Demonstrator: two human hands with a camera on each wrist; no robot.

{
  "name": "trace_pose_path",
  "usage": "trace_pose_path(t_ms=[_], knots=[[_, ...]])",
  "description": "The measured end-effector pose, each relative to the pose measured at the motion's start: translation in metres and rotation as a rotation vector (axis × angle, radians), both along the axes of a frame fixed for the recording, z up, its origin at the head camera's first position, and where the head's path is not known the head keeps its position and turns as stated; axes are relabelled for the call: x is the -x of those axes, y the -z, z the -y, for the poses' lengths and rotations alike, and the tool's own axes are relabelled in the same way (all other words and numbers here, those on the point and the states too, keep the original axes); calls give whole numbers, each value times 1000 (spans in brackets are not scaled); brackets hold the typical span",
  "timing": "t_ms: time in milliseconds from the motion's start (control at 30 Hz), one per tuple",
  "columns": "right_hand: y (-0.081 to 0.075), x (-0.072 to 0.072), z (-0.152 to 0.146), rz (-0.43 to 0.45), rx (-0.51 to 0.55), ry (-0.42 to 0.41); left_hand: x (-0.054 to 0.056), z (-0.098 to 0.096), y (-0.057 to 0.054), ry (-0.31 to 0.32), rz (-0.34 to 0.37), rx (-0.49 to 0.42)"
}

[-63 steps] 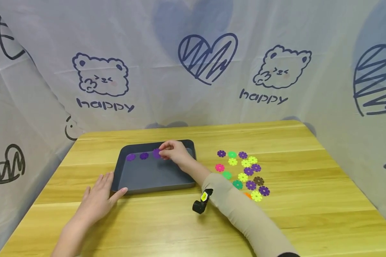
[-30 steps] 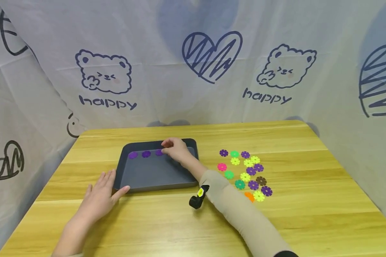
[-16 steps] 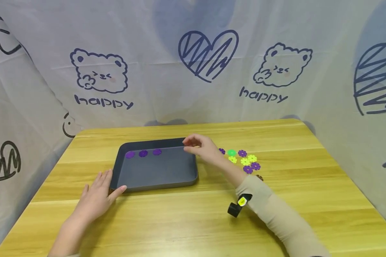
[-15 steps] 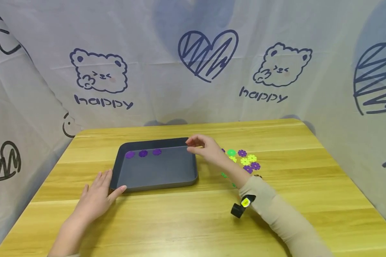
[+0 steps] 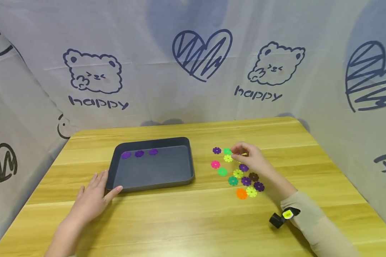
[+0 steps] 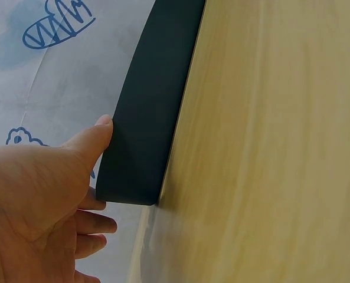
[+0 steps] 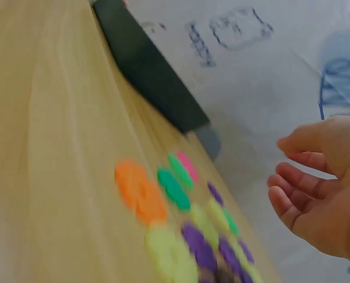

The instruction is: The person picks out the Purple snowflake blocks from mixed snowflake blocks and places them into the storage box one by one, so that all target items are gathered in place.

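A dark grey rectangular tray stands left of centre, with three purple notched discs in a row along its far side. My left hand rests at the tray's near left corner, fingers along its side and thumb at the rim; the left wrist view shows the thumb touching the top edge. My right hand hovers over the far part of a group of loose discs, fingers loosely bent with nothing between them. It covers some discs there. In the right wrist view, the thumb and fingers of the right hand are apart.
Several flower-shaped discs lie on the wooden table right of the tray, among them a pink disc, an orange disc, a brown disc and a teal disc. A printed white cloth hangs behind the table.
My right hand let go of the third purple disc inside the tray, then moved right, out over the loose discs. The left hand stays at the tray's corner.
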State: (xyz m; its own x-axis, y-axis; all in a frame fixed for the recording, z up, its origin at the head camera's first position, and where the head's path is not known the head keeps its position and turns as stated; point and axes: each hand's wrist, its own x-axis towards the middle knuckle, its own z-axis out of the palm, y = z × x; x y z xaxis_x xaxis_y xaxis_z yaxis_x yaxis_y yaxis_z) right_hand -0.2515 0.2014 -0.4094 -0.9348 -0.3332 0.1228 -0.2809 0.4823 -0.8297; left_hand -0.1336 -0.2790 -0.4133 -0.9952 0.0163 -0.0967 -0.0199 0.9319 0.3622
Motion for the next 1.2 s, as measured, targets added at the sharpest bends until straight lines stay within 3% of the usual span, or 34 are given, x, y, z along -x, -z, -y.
trace_pose_path(t_ms=[200, 533, 667, 833, 1200], knots=[[12, -12, -31, 25, -104, -61, 0, 0, 0, 5, 9, -9], [30, -18, -51, -14, -338, -284, 1, 0, 1, 6, 5, -10], [31, -18, -52, -13, -342, -312, 0, -1, 2, 4, 5, -9], [28, -20, -51, 6, -332, -288, 1, -1, 1, 8, -2, -1], [26, -19, -51, 64, -199, -249, 0, 0, 2, 8, -2, 3]])
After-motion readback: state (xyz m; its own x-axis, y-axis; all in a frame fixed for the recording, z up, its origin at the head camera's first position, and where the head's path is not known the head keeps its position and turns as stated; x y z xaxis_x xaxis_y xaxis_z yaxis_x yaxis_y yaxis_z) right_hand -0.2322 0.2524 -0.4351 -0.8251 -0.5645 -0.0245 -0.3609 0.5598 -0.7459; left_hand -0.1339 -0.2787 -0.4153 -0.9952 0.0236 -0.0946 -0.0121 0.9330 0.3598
